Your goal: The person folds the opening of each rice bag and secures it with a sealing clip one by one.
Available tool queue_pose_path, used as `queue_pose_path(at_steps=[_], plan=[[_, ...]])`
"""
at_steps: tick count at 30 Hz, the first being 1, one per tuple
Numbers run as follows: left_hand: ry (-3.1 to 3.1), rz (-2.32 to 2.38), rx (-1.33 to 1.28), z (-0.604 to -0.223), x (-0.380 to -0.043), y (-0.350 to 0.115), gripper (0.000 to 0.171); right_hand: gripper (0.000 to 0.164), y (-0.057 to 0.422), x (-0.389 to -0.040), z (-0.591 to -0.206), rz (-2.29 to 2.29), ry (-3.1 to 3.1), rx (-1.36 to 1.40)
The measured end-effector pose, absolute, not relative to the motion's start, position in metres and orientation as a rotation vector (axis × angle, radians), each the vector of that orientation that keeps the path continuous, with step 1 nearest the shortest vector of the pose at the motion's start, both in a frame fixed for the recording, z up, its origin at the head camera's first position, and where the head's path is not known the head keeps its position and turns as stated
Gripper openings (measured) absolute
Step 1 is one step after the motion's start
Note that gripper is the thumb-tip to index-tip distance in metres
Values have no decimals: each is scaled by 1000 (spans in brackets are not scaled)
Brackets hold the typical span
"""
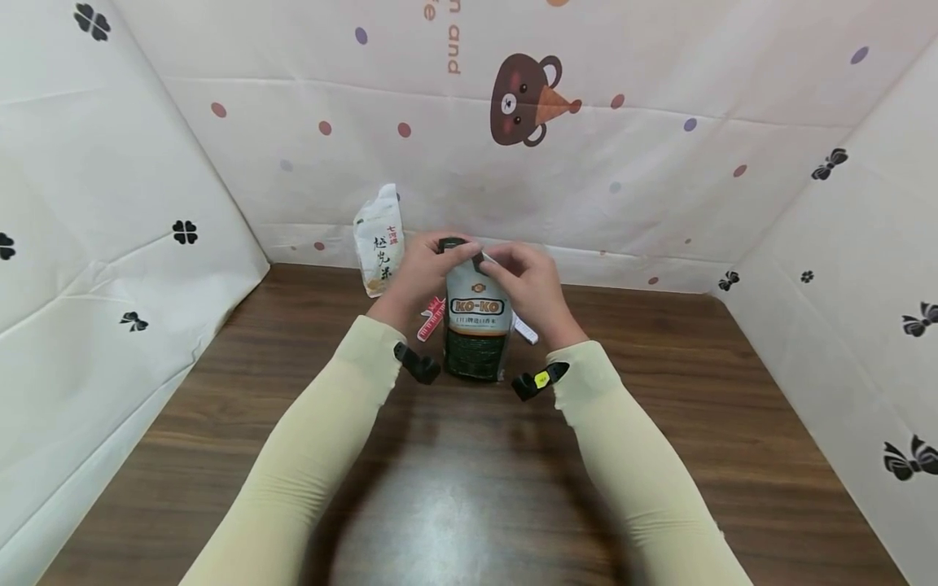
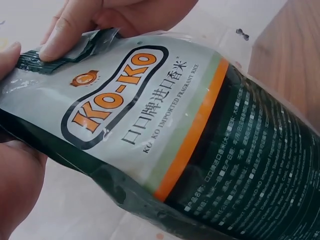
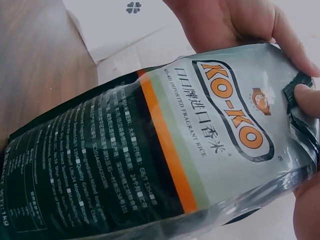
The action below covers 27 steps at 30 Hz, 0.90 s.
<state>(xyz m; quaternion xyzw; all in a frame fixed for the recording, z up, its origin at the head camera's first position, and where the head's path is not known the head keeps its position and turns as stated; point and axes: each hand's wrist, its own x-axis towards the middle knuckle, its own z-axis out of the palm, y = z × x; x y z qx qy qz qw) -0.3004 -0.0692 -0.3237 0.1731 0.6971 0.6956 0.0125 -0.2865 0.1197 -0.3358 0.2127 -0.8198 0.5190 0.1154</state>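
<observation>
A green and silver bag of KO-KO rice point(image 1: 478, 325) stands upright on the wooden table. Both hands are at its top edge, which is folded over. My left hand point(image 1: 432, 264) grips the top left corner, thumb lying on the fold. With thumb and fingers my right hand point(image 1: 529, 283) pinches the top right part of the fold. In the left wrist view the printed front of the rice bag point(image 2: 150, 115) fills the middle, and fingertips press the dark crimped strip. The right wrist view shows the same bag point(image 3: 200, 135) with a thumb on its crimped edge.
A white rice bag point(image 1: 379, 242) stands to the left against the back cloth. Behind the KO-KO bag, partly hidden, are a red and white item point(image 1: 431, 319) on the left and a white item point(image 1: 524, 330) on the right. Patterned cloth walls point(image 1: 469, 179) bound the table point(image 1: 659, 391).
</observation>
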Motion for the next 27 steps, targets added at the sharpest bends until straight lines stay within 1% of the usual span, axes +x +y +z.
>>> queue_pose_path(at_steps=[7, 11, 16, 23, 27], plan=[[2196, 2160, 550, -324, -299, -72, 36, 31, 124, -288, -339, 1497, -2392, 654], [2236, 2134, 562, -323, -299, -72, 35, 31, 129, -289, -342, 1493, -2387, 648], [2261, 2125, 601, -323, -300, -73, 30, 32, 134, -288, -345, 1516, -2398, 607], [2288, 2116, 642, -325, -301, -73, 31, 31, 140, -288, -348, 1554, -2380, 589], [2294, 2116, 643, -324, -300, -73, 31, 28, 143, -289, -350, 1541, -2365, 604]])
